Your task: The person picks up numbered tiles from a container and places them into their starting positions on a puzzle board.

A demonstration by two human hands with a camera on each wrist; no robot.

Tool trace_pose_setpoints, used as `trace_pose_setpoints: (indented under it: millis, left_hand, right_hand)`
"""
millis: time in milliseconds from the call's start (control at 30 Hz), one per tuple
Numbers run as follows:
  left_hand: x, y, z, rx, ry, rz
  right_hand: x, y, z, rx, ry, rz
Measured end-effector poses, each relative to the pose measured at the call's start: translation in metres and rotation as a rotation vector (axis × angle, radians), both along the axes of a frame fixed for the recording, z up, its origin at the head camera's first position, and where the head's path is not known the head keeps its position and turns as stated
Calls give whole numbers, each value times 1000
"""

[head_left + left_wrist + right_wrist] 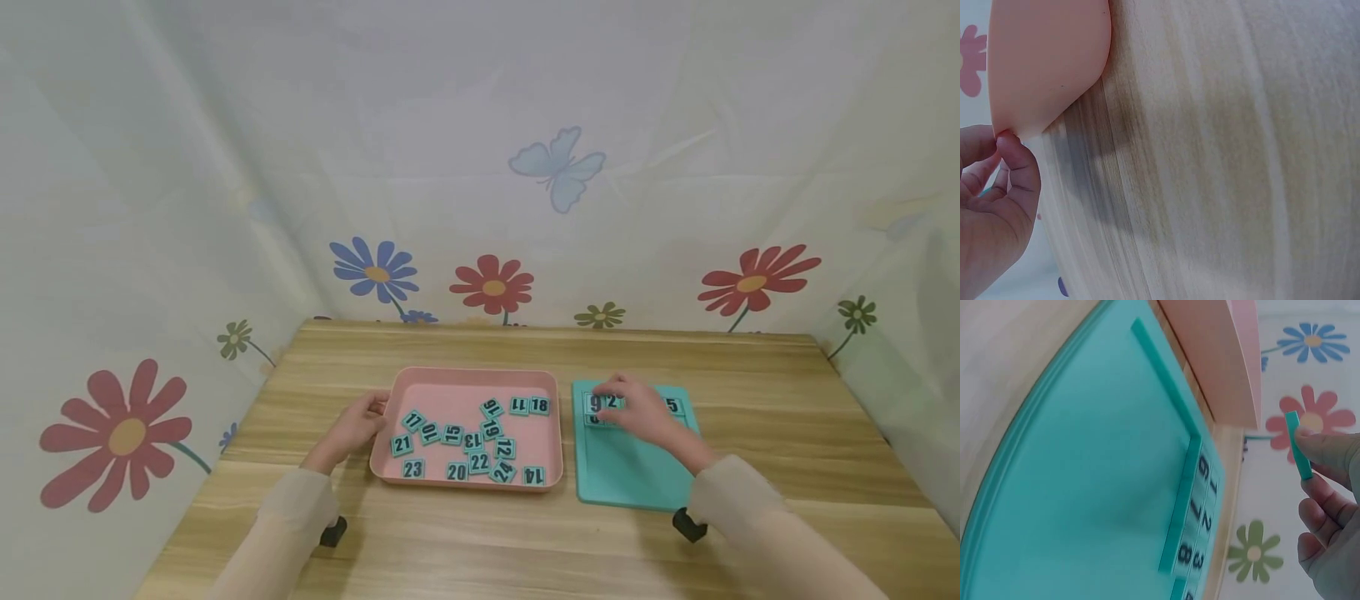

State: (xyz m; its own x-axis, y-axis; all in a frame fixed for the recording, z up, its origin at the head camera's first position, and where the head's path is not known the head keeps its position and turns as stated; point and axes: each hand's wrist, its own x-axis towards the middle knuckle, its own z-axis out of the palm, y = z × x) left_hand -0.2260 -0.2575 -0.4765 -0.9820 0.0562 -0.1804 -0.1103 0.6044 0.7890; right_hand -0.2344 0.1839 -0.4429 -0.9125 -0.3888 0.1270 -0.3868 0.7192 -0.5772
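Note:
My right hand [637,412] pinches a thin teal number tile [1298,445] between thumb and fingers, above the left part of the teal board [633,475]. From the head the tile's face reads 9. On the board, a row with 1, 2, 3 and 4 runs along the far side, with a tile 5 [672,406] at its right. Nearer me sit 6, 7 and 8 [1184,555], partly hidden by the hand in the head view. With thumb and fingertips, my left hand [357,429] grips the left rim of the pink tray [480,377].
Several loose number tiles lie scattered in the tray, among them 23 [413,468], 18 [539,406] and 14 [534,476]. Tray and board stand side by side on the wooden table [465,542]. A flower-printed white curtain [420,167] hangs behind and at the sides.

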Motion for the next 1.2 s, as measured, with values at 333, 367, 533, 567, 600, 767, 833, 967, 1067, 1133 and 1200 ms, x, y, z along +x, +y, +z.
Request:
trace_pose_setpoints:
  millis: [333,367,533,567,600,767,833,967,1067,1133,1200]
  left_hand:
    - [0,0,2,6,-21,4]
    - [0,1,2,6,-23,7]
    - [1,2,4,0,-33,12]
    - [1,2,4,-2,-35,14]
    - [1,2,4,-5,-35,13]
    - [1,3,5,-15,-37,17]
    - [1,3,4,-19,-38,19]
    - [0,3,4,-35,-42,22]
    - [-1,3,3,-38,-44,25]
    - [-1,2,2,-39,-38,17]
    - [-1,2,1,-35,-35,20]
  right_hand:
    - [-3,37,-5,-5,11,-51]
    - [-3,40,-6,-5,8,-58]
    - [-3,56,-13,26,27,-57]
    - [-4,59,-15,32,28,-56]
    - [-4,62,-17,37,27,-56]
    - [-5,72,-24,70,16,-62]
    - [-5,75,-27,92,17,-63]
    - [-5,80,-33,145,17,-67]
    - [-5,81,-36,173,18,-73]
    - [-6,81,-40,186,17,-83]
    - [-6,81,-42,191,20,-87]
